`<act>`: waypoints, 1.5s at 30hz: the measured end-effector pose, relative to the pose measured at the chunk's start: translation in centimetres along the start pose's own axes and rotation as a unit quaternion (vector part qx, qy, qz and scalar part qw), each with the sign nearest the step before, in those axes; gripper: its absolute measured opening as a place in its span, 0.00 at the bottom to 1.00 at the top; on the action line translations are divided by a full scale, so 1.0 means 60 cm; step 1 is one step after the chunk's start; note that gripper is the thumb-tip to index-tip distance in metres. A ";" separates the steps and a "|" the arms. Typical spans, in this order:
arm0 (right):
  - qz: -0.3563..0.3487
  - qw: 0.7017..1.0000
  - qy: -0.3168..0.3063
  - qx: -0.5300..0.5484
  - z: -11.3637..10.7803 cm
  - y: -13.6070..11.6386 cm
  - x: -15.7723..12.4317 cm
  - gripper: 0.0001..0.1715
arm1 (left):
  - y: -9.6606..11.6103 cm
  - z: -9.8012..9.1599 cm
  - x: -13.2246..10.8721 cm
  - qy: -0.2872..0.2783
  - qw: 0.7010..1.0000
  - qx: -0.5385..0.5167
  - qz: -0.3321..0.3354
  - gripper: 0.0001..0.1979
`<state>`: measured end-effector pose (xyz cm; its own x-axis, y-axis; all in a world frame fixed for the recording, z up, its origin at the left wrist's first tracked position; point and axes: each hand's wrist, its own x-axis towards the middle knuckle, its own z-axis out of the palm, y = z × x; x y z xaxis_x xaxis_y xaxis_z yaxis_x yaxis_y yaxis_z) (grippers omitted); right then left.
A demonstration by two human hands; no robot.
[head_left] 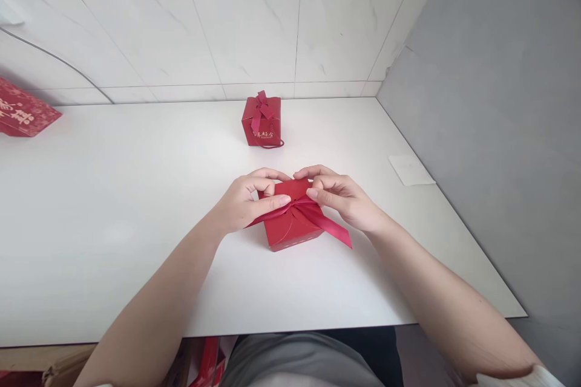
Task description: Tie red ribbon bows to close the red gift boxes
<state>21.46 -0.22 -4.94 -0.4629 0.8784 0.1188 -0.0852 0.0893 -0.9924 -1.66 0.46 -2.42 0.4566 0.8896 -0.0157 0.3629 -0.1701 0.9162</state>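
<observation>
A red gift box (290, 234) sits on the white table in front of me. Across its top runs a crimson ribbon (336, 231), crossed at the middle, with one loose end hanging off the right side. My left hand (254, 196) is closed on the ribbon's left part, its thumb pressed near the crossing and a finger at the box's back edge. On the other side, my right hand (338, 193) pinches the ribbon between thumb and curled fingers, with its index fingertip by the back edge. What lies under the fingers is partly hidden.
Near the wall stands another red box (263, 124) with a tied bow and a cord handle. A patterned red box (27, 112) lies at the far left. White paper (411, 170) rests by the grey right wall. The table's front edge (299, 331) is close to my body.
</observation>
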 end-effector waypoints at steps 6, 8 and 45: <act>-0.004 0.999 0.008 -0.039 -0.002 0.001 0.001 0.21 | -0.005 0.002 0.000 0.008 1.000 -0.007 0.007 0.24; -0.006 0.999 0.010 -0.041 -0.003 0.002 0.001 0.21 | -0.005 0.002 0.000 0.010 1.000 -0.005 0.012 0.24; -0.004 0.999 0.029 -0.014 0.012 0.005 -0.001 0.21 | 0.008 0.049 -0.009 0.069 0.996 0.041 0.029 0.03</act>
<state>20.80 -0.59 -5.21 -0.4101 0.9033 0.1258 -0.0647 0.1088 -0.9920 0.65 -1.38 -3.17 0.3638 0.9264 0.0968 0.4073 -0.2517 0.8779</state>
